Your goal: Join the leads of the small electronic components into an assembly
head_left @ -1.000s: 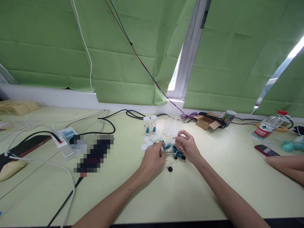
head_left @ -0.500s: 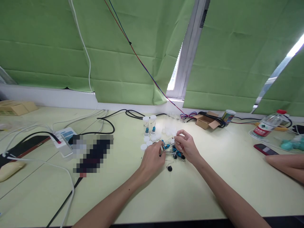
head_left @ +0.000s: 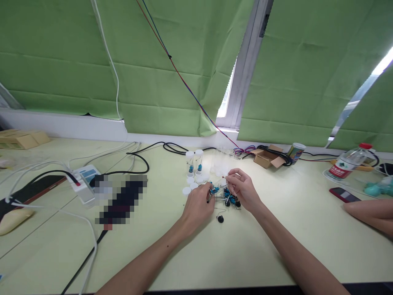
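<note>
Left hand (head_left: 198, 205): fingers pinched shut on a small blue part (head_left: 215, 189) with wire legs, held just above the pile of blue and black parts (head_left: 229, 200) on the pale green table (head_left: 245, 254); right hand (head_left: 244, 189): fingertips closed on the same part's far end, just beside the left. Behind the pile: two clear tubes (head_left: 194, 162) upright, white caps (head_left: 190, 185) near them; one black part (head_left: 220, 218) apart, nearer the table edge.
</note>
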Demonstrator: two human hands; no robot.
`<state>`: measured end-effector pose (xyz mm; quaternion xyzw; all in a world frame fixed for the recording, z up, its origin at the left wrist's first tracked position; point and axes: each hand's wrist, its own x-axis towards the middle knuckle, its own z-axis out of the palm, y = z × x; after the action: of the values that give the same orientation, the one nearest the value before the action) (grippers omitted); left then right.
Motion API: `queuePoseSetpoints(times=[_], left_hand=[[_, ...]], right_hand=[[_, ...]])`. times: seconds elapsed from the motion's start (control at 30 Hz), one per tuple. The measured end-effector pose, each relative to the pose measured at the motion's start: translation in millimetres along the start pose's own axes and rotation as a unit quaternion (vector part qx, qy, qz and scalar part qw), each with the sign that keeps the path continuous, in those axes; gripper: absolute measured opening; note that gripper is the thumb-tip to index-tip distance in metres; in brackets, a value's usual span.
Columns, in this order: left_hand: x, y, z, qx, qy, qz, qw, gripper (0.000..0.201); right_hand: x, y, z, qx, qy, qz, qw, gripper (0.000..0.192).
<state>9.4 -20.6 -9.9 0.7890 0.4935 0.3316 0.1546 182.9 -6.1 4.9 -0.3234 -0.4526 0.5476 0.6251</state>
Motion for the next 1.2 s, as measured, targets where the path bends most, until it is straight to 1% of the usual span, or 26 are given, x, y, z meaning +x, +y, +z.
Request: queuePoseSetpoints(times=[0.13,0.23,0.3,0.4,0.5,0.57,0.7,0.8,0.93,1.07,1.2], left_hand=[[0.0,-0.1,-0.4,-0.002,0.001,-0.003,1.000,0.010],[0.2,0.3,-1.2,-0.014,0.004,0.001,1.000,0.009],[0.5,0.2,-1.9,-0.019,0.005,-0.001,1.000,0.008],[1.4,-0.6,-2.9,-0.021,0.007,-0.009,1.000,0.006],[2.0,-1.5,-3.5,-0.019,0.011,-0.012,1.000,0.006],[2.2,-1.5,-3.8,-0.019,0.014,-0.012,1.000,0.006],[3.0,-0.9,-4.6,-0.021,0.014,-0.013,1.000,0.006],[3.9,-1.8,-4.8,-0.019,0.014,-0.015,1.000,0.005],[4.4,-4.2,-4.4,-0.014,0.016,-0.017,1.000,0.005],[4.5,-5.1,-4.6,-0.011,0.016,-0.017,1.000,0.005],[5.0,-4.5,-4.6,-0.008,0.013,-0.020,1.000,0.006]], right_hand=[[-0.7,-0.1,0.7,-0.006,-0.003,0.000,1.000,0.025],[-1.6,0.0,1.6,-0.025,0.006,-0.015,1.000,0.025],[-2.2,0.0,1.3,-0.057,0.009,-0.042,0.997,0.023],[-3.0,-0.5,-0.3,-0.138,-0.002,-0.082,0.987,0.020],[-3.0,-0.8,-2.4,-0.207,-0.014,-0.102,0.973,0.019],[-2.5,-0.8,-3.5,-0.225,-0.017,-0.116,0.967,0.020],[-0.9,-1.1,-4.9,-0.235,-0.014,-0.142,0.961,0.021],[-0.9,-1.3,-4.4,-0.245,-0.003,-0.149,0.958,0.023],[-2.9,-1.4,-1.0,-0.240,-0.004,-0.126,0.962,0.026],[-4.1,-1.5,-0.4,-0.198,-0.020,-0.093,0.976,0.026],[-2.6,0.5,-4.2,-0.147,-0.011,-0.076,0.986,0.027]])
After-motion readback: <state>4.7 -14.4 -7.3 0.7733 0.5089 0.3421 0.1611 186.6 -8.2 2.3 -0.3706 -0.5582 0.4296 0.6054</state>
